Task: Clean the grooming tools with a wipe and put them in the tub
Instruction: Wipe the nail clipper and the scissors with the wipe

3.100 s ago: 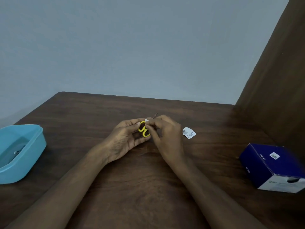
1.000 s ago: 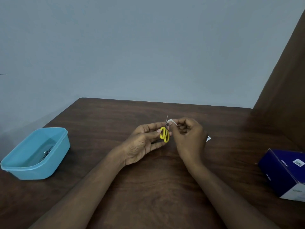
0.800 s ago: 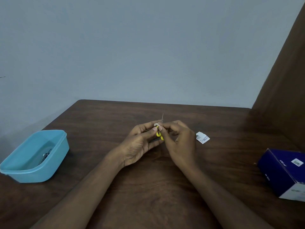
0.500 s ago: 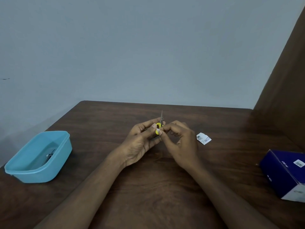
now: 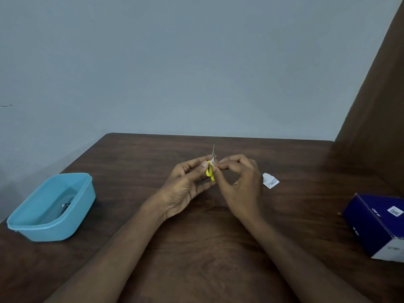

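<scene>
Small scissors with yellow handles (image 5: 209, 172) are held upright above the middle of the table, their thin blades pointing up. My left hand (image 5: 185, 186) grips the yellow handles between thumb and fingers. My right hand (image 5: 238, 184) pinches a small white wipe (image 5: 212, 163) against the scissors just above the handles. The light blue tub (image 5: 77, 206) stands at the left on the table, with a metal tool (image 5: 65, 207) lying inside it.
A torn white wipe sachet (image 5: 270, 181) lies on the dark wooden table (image 5: 196, 248) just right of my right hand. A dark blue box (image 5: 378, 226) sits at the right edge. A brown panel (image 5: 376, 127) rises at the right.
The scissors have stayed in my left hand while my right hand moved the wipe along them, from the blades down to the top of the handles. The camera view shifted slightly.
</scene>
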`<state>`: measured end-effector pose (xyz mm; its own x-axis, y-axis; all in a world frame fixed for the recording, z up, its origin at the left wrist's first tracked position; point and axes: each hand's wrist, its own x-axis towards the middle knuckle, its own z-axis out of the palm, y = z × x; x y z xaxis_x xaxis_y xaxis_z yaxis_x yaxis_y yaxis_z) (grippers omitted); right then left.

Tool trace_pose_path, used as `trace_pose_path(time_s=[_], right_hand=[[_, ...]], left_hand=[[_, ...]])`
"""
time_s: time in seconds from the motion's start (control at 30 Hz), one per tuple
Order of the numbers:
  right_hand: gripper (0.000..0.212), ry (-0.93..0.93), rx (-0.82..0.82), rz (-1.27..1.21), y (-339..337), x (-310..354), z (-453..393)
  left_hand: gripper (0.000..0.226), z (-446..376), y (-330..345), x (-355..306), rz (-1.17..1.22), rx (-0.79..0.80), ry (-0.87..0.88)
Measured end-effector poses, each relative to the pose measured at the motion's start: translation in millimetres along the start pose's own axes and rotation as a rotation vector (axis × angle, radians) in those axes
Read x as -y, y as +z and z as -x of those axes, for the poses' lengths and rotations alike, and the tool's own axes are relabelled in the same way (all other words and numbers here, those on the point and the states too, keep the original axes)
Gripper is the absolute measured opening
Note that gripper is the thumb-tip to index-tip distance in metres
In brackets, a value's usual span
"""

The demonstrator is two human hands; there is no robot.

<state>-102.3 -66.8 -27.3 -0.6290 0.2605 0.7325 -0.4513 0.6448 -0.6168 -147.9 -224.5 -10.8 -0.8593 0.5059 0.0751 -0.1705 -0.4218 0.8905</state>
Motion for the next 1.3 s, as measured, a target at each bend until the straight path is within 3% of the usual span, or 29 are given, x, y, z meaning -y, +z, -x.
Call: trace_pose_path(time_s=[0.13, 0.3, 0.37, 0.53, 0.67, 0.87, 1.0, 1.17, 1.23, 1.3], right_hand=[[0.007, 0.012, 0.007, -0.076, -1, -2, -1], [0.002, 0.496, 0.042, -0.369, 7, -7, 1], [0.003, 0.538, 0.093, -0.459, 7, -6, 2], [0.004, 0.437, 0.136, -0.288, 1, -15, -4], [0.008, 0.335, 0.158, -0.225, -13, -23, -13], [0.010, 0.106, 0.179, -0.140, -18, -32, -16], [0.017, 0.034, 0.088, -0.097, -19, -29, -17], [0.005, 0.046, -0.118, -0.026, -22, -24, -19], [0.007, -0.126, -0.132, 0.128, -26, -24, -21], [0.009, -0.302, -0.030, 0.262, -22, -24, -19]], left_hand=[[0.038, -4, -3, -2, 0.065, -0.045, -0.003], [0.052, -5, -4, 6, 0.000, -0.057, 0.024], [0.054, -4, -4, 9, -0.057, -0.055, 0.068], [0.017, -6, -7, 12, -0.187, -0.173, 0.136], [0.009, -7, -10, 12, -0.221, -0.279, 0.139], [0.011, -4, -9, 15, -0.392, -0.256, 0.149], [0.013, 0, -6, 19, -0.636, -0.104, 0.107], [0.013, 1, -7, 16, -0.631, -0.043, 0.047], [0.011, 1, -7, 16, -0.600, -0.084, 0.063], [0.013, 1, -7, 16, -0.578, -0.113, 0.076]])
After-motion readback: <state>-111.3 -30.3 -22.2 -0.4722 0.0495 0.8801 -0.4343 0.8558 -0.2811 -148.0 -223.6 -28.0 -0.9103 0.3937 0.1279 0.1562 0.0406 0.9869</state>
